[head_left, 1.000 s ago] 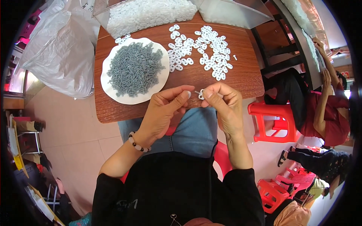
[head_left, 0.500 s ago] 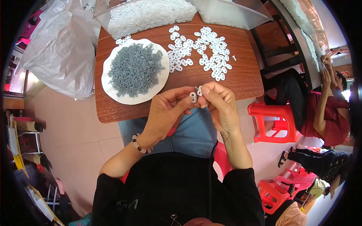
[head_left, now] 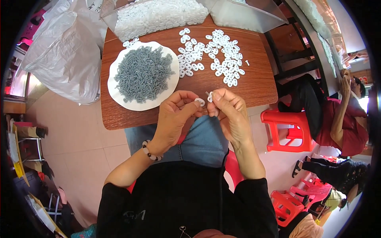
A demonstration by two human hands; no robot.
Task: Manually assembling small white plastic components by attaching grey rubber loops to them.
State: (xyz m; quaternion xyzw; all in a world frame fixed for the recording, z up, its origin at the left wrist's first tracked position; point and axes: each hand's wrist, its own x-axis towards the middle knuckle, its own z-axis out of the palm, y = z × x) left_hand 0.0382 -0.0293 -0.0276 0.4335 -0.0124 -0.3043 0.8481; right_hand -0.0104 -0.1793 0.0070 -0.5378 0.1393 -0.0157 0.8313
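Between thumb and fingers, my left hand (head_left: 176, 115) pinches a small white oval plastic piece with two holes (head_left: 201, 102). Opposite it, my right hand (head_left: 229, 113) grips a similar white two-hole piece (head_left: 209, 98), with the tip of a small grey screw (head_left: 207, 93) showing at it. A narrow gap parts the two pieces, above the table's near edge. A scalloped white plate (head_left: 113, 89) to the left bears a heap of grey screws (head_left: 143, 73). Many loose white two-hole pieces (head_left: 228, 55) lie scattered on the table beyond my hands.
The brown wooden table (head_left: 190, 87) carries clear bins (head_left: 158, 18) of white pieces at its far edge. One single small white part (head_left: 247, 62) lies at right. A large white bag (head_left: 65, 59) stands left. A red stool (head_left: 287, 129) and a seated person (head_left: 343, 119) are at right.
My hands have drawn slightly apart, opening a gap between the two white pieces. The piece in my left hand has tilted flatter and moved a little left.
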